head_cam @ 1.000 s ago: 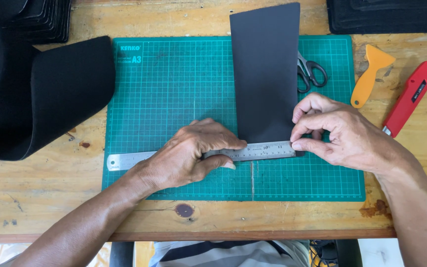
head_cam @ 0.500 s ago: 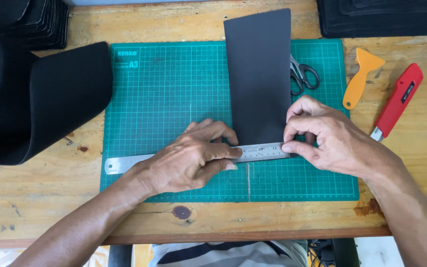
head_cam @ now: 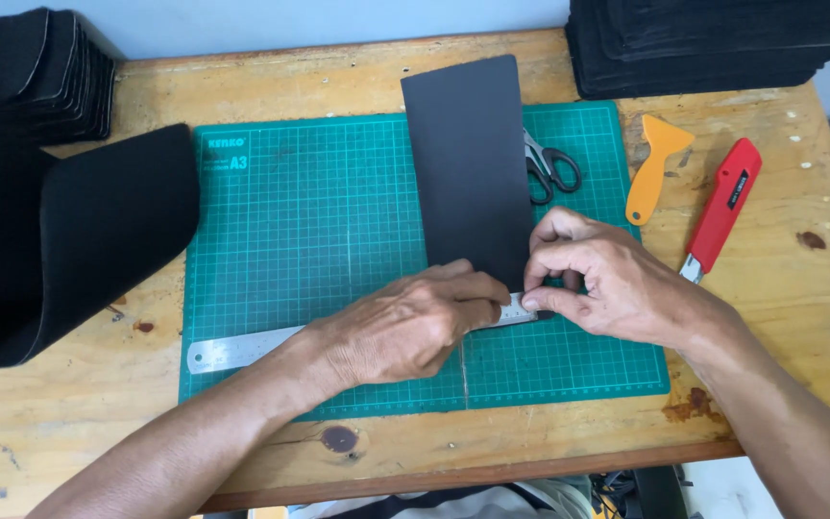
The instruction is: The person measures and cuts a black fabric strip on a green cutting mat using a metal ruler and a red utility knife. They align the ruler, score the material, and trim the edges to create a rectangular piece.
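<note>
Spanning a worn wooden table (head_cam: 790, 288), the green gridded cutting mat (head_cam: 319, 240) carries a tall black rectangular sheet (head_cam: 468, 163). Across its lower edge lies a steel ruler (head_cam: 232, 351), pressed flat by the left hand (head_cam: 405, 332), seemingly to stop slipping. The right hand (head_cam: 617, 288) pinches something small at the ruler's end.

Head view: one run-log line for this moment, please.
left hand pressing steel ruler | right hand pinching ruler end at black sheet | cutting mat under both | red knife untouched
</note>
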